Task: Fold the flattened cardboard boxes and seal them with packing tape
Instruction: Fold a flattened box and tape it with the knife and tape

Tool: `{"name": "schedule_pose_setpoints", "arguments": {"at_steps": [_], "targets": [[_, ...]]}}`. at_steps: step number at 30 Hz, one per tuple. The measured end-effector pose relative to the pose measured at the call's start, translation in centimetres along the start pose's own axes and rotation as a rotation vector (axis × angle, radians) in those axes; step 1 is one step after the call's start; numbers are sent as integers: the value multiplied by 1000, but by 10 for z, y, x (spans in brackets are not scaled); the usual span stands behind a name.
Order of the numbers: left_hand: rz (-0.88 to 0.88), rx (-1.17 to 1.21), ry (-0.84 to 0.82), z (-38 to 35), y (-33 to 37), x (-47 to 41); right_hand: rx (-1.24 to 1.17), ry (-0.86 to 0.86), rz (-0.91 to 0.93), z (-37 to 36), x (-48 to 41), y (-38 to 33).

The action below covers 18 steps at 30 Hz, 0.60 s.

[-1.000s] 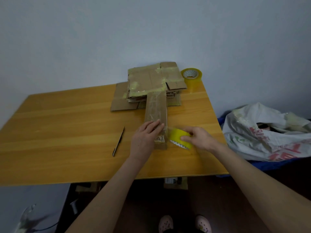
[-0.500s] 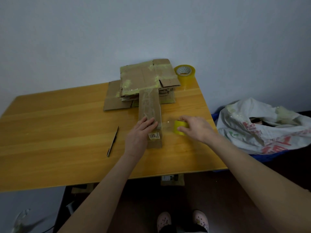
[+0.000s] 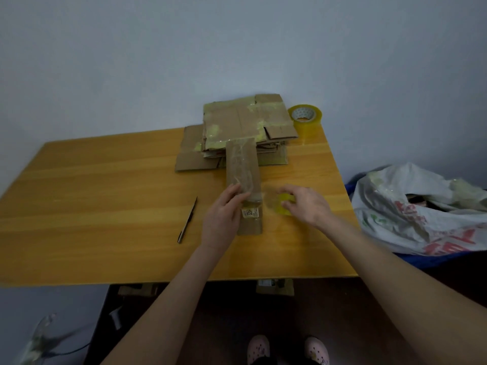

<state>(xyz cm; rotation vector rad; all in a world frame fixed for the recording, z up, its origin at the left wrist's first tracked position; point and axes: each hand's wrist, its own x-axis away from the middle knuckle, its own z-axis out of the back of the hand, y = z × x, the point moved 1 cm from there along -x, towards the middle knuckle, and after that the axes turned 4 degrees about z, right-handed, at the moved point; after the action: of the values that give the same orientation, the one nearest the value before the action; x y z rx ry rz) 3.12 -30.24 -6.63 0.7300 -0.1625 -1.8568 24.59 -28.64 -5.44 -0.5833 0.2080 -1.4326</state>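
Note:
A long narrow cardboard box (image 3: pixel 243 169) lies lengthwise on the wooden table (image 3: pixel 105 193), with clear tape on its top and a small label near its front end. My left hand (image 3: pixel 224 214) presses flat on the box's left side near that label. My right hand (image 3: pixel 305 205) grips a small yellow tape roll (image 3: pixel 284 204) just right of the box, and a clear strip of tape stretches from the roll toward the box. A stack of flattened cardboard boxes (image 3: pixel 245 125) with old tape on them sits behind it.
A second, larger roll of yellowish packing tape (image 3: pixel 305 118) stands at the table's back right corner. A dark knife (image 3: pixel 187 219) lies left of my left hand. A white plastic bag (image 3: pixel 421 209) sits right of the table. My feet show below the front edge.
My right hand has turned and lifted the small tape roll slightly away from the box, drawing out a strip of tape. My left hand stays pressed on the box.

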Motion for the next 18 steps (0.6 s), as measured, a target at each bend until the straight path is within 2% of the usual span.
{"name": "schedule_pose_setpoints", "arguments": {"at_steps": [2,4,6,8,14,18], "targets": [[73,-10,65,5,-9,4,-36,19,-19,-2,-5,-3],[274,-38,82,9,-29,10,-76,43,-30,-3,-8,-4],[521,-111,-35,9,-53,14,-116,74,-41,-5,-11,-6],[685,-212,-185,9,-75,17,-158,99,-64,-6,-12,-8],[898,-346,-407,4,-118,19,-168,189,-121,-10,-19,-11],[940,-373,-414,1,-122,24,-184,203,-132,-10,-20,-11]]}}
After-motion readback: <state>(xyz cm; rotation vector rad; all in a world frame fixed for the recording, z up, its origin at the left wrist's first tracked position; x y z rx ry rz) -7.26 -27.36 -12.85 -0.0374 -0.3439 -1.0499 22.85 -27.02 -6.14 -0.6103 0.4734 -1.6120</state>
